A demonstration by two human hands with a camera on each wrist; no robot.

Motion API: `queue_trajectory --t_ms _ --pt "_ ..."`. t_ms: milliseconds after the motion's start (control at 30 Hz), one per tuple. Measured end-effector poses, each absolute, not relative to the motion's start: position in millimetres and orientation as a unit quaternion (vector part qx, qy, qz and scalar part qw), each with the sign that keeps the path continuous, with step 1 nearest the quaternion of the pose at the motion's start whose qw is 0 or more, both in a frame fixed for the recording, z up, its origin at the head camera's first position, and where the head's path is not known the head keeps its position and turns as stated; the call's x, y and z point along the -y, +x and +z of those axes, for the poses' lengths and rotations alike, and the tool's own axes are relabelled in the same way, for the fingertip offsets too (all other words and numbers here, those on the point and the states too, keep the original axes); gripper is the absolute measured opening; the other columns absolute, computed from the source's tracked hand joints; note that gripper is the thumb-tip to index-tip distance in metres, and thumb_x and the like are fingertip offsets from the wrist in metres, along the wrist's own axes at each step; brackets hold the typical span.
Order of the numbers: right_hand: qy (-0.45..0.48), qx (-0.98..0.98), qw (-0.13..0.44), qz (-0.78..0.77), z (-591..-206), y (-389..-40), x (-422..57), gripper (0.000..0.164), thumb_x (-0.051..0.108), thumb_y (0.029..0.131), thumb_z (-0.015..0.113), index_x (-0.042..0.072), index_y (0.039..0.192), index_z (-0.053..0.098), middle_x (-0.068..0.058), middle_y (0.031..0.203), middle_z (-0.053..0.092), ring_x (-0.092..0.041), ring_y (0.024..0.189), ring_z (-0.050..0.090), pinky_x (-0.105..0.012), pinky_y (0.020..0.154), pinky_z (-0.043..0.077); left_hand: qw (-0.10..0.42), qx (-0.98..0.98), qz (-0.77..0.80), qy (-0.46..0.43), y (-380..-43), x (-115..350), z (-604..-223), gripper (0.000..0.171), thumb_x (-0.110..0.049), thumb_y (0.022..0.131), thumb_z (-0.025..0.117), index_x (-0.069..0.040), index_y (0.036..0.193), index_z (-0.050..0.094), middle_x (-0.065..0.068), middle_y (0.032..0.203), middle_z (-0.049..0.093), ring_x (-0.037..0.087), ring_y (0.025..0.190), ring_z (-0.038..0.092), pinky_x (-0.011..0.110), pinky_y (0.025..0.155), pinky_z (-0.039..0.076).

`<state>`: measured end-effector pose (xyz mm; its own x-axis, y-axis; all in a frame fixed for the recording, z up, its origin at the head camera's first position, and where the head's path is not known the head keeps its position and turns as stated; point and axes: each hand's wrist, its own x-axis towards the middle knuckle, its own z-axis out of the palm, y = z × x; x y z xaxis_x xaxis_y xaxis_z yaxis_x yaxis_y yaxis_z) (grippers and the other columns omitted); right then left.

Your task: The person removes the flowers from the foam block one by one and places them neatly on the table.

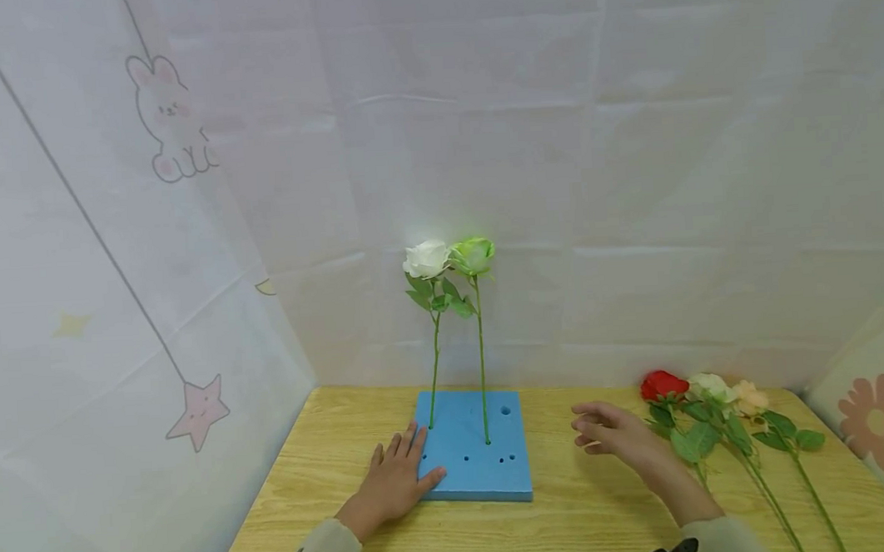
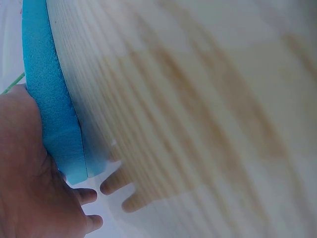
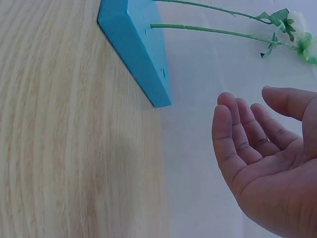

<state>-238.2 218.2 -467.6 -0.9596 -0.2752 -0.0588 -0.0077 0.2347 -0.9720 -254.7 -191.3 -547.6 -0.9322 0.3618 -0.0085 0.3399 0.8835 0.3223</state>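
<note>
A blue foam board [image 1: 471, 474] with several holes lies on the wooden table. Two artificial roses stand in it, a white rose [image 1: 427, 259] on the left and a green rose [image 1: 474, 256] on the right. My left hand [image 1: 394, 477] rests on the board's left edge, fingers spread and thumb over its front part. In the left wrist view the palm lies against the board's side [image 2: 52, 94]. To the right of the board, my right hand [image 1: 619, 438] hovers over the table with relaxed, slightly bent fingers. The right wrist view shows nothing in its palm [image 3: 277, 168].
On the table's right side lie a red rose [image 1: 664, 384], a cream rose [image 1: 710, 389] and a peach-coloured flower [image 1: 750, 397], their stems pointing toward the front. A pale cloth backdrop [image 1: 480, 141] rises behind the table [image 1: 574, 511], and printed cloth hangs at both sides.
</note>
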Motion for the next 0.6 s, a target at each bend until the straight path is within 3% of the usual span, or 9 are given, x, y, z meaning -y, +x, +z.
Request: queue_trajectory --t_ms 600 --pt "-0.092 -0.770 0.072 -0.628 -475 -265 -184 0.047 0.024 0.101 0.065 0.002 0.141 0.054 -0.013 0.117 0.066 -0.032 0.105 0.069 -0.041 0.091 0.058 0.034 -0.970 0.156 0.184 -255 192 -547 0.092 -0.077 0.098 0.029 -0.014 0.165 0.016 0.012 0.170 0.011 0.045 0.151 0.022 0.072 0.114 0.018"
